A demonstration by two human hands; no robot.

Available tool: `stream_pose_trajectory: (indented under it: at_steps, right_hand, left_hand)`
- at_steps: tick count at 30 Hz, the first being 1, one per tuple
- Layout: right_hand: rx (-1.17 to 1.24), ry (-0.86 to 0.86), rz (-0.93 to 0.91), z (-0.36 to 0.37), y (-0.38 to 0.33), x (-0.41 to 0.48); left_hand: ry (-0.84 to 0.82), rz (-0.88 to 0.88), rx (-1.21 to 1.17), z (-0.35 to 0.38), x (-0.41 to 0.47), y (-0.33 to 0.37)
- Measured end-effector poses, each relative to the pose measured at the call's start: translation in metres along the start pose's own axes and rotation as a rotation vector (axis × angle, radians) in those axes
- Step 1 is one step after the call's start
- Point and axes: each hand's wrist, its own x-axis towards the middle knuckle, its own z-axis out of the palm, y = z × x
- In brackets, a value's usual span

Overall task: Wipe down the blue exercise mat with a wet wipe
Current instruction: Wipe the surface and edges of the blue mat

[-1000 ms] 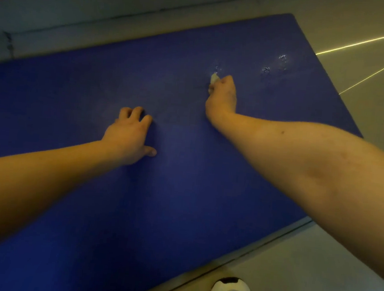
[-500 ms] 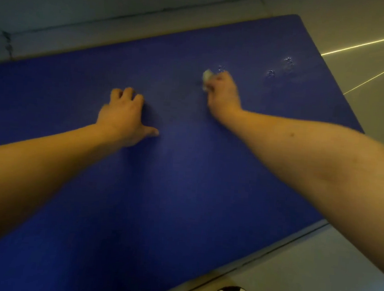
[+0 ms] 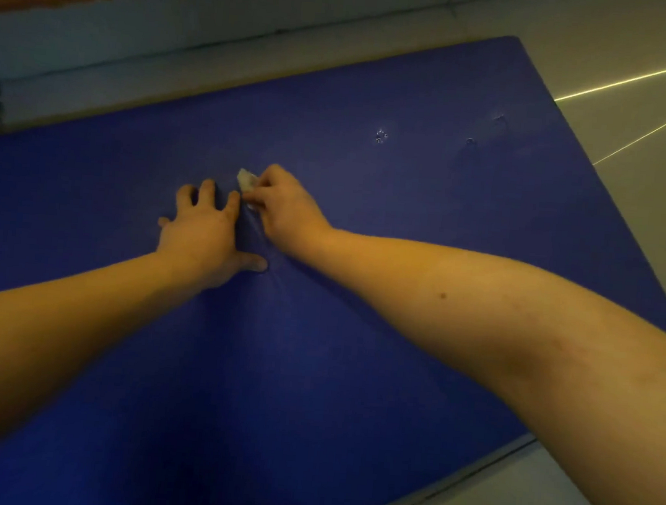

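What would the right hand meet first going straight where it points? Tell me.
Nothing close: the right hand, gripping the wipe, points over bare mat toward its far edge. It likely passes just beyond the fingertips of the left hand, though narrowly.

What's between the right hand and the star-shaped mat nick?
Head view: only bare blue mat between the right hand, gripping the wet wipe, and the nick.

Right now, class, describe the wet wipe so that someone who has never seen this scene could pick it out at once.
Find the big blue exercise mat on the floor. Near its middle the right hand, beside the flat left hand, grips a small crumpled wad poking out ahead of it: the wet wipe. It is the only pale lump on the blue, and the only thing held.
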Motion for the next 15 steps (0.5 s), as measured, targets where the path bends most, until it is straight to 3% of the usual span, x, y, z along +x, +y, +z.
stream_pose_trajectory:
  at_steps: [2, 6, 9, 11, 15]
  right_hand:
    - [-0.074, 0.043, 0.045, -0.024, 0.017, 0.018]
    - [0.119, 0.523, 0.479, -0.103, 0.059, 0.047]
    - [0.078, 0.697, 0.650, -0.122, 0.076, 0.066]
    - [0.004, 0.699, 0.652, -0.100, 0.066, 0.074]
    - [0.022, 0.435, 0.267, -0.023, 0.021, 0.071]
  left_hand:
    - [-0.003, 0.000, 0.010, 0.000, 0.002, 0.000]
    - [-0.018, 0.000, 0.028, 0.000, 0.003, 0.001]
    - [-0.030, -0.006, 0.043, 0.000, 0.004, 0.002]
    - [-0.041, -0.008, 0.050, 0.000, 0.004, 0.002]
    - [-0.032, -0.008, 0.055, 0.000, 0.005, 0.002]
